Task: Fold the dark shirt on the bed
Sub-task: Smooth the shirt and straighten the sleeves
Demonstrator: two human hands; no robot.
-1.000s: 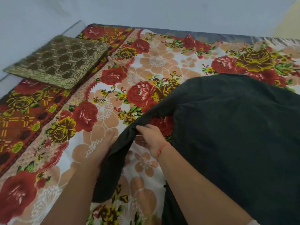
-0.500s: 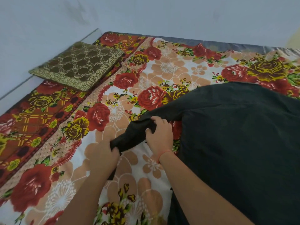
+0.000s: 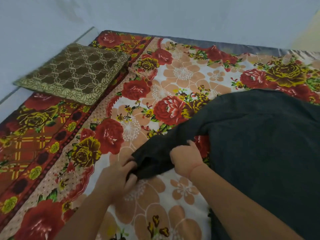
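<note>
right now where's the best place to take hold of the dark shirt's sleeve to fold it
Take the cuff end, coming from the left: the sleeve trails leftward off the dark shirt, so that free end should lift over. The left hand holds there.

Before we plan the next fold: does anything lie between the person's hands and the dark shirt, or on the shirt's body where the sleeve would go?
Nothing visible does. The left hand and right hand both grip the sleeve of the dark shirt. Its visible body lies bare; the brown pillow sits apart, far left.
</note>
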